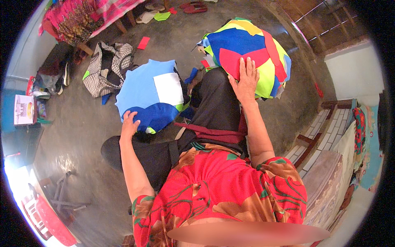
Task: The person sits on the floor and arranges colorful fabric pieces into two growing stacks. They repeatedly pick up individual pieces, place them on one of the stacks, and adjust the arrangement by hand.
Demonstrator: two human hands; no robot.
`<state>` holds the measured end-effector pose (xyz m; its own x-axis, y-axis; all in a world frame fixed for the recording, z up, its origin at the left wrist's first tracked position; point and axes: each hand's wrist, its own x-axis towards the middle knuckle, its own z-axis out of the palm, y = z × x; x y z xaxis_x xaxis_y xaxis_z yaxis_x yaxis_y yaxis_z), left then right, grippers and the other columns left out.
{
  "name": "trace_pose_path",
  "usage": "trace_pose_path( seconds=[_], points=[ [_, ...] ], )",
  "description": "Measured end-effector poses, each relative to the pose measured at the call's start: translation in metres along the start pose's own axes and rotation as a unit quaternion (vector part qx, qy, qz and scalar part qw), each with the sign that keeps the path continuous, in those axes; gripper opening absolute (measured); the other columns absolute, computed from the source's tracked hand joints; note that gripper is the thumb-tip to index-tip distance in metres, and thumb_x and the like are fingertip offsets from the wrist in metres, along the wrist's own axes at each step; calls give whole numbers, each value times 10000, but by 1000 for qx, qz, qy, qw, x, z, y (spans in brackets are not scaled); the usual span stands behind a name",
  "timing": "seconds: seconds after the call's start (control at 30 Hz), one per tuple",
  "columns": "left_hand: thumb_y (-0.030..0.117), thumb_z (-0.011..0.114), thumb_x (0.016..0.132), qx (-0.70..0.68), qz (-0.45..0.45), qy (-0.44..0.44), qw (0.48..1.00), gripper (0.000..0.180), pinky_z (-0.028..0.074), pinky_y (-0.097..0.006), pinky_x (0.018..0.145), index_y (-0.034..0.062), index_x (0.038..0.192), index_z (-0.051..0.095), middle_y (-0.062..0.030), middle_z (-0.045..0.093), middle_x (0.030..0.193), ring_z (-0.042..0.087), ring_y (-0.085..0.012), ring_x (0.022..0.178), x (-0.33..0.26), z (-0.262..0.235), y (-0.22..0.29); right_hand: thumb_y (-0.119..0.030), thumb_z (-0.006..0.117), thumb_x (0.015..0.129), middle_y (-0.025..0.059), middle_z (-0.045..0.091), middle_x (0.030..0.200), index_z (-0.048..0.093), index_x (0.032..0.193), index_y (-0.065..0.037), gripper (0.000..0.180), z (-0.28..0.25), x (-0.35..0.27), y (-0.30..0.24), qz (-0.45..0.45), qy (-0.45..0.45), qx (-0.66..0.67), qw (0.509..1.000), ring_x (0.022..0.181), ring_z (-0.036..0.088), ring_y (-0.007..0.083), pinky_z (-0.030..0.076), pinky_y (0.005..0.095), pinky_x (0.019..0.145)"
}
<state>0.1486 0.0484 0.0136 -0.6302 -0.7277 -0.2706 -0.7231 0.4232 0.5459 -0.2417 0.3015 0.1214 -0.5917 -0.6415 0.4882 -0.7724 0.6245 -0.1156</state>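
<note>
Felt, or some similar stiff fabric, lies in two stacks on the concrete floor (82,123), one ahead of each of the hands. At about ten o'clock from the person's lap sits the blue pile (144,94), light blue on top with a white rectangle (168,87) and darker blue at its near edge; the left hand (129,124) rests there with fingers curled over that edge, seemingly pinching it. At about one o'clock, farther out, sits the multicoloured pile (247,49), a rounded heap rather than a long shape. The right hand (246,80) lies flat and released on its red piece (242,59), fingers spread. Each pile is nearest its own-side hand; they stand apart.
</note>
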Motion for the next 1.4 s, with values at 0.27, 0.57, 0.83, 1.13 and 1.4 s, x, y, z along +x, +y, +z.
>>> trace_pose_path(
  seconds=[0.27, 0.57, 0.83, 1.13, 1.4],
  points=[
    [111, 653, 736, 9, 15, 3, 1000, 435, 369, -389, 967, 106, 1151, 522, -173, 319, 1338, 406, -351, 1185, 3, 3, -7, -293, 649, 736, 164, 285, 1396, 319, 1352, -97, 726, -1, 0, 3, -6, -6, 28, 1000, 1294, 249, 342, 197, 485, 1035],
    [116, 648, 745, 1, -8, -4, 1000, 434, 363, -386, 973, 116, 1159, 517, -163, 321, 1338, 394, -340, 1196, 3, 2, -3, -279, 651, 727, 174, 304, 1383, 344, 1336, -88, 708, 1, 0, 7, -13, 10, 48, 999, 1292, 254, 347, 171, 499, 1042],
    [118, 652, 745, 12, -14, -1, 1000, 423, 370, -381, 968, 127, 1149, 526, -160, 324, 1338, 399, -335, 1193, 3, 2, -1, -274, 582, 791, 159, 299, 1395, 358, 1335, -95, 615, -2, 0, 2, 2, 2, 52, 999, 1303, 248, 319, 156, 460, 1055],
    [120, 657, 738, 11, -13, 3, 1000, 420, 378, -382, 960, 125, 1138, 530, -157, 333, 1332, 411, -338, 1182, 3, 1, -3, -179, 540, 796, 122, 382, 1356, 456, 1278, -141, 492, 8, 3, 6, 38, 26, 61, 997, 1271, 320, 307, 212, 465, 1033],
    [131, 657, 741, 7, -2, 7, 1000, 420, 379, -385, 957, 121, 1140, 525, -155, 331, 1327, 415, -342, 1174, 4, 5, -9, -188, 465, 839, 185, 593, 1040, 572, 1090, -4, 329, -19, 29, 21, 290, 22, 477, 829, 976, 555, 311, 424, 366, 832]
  ],
)
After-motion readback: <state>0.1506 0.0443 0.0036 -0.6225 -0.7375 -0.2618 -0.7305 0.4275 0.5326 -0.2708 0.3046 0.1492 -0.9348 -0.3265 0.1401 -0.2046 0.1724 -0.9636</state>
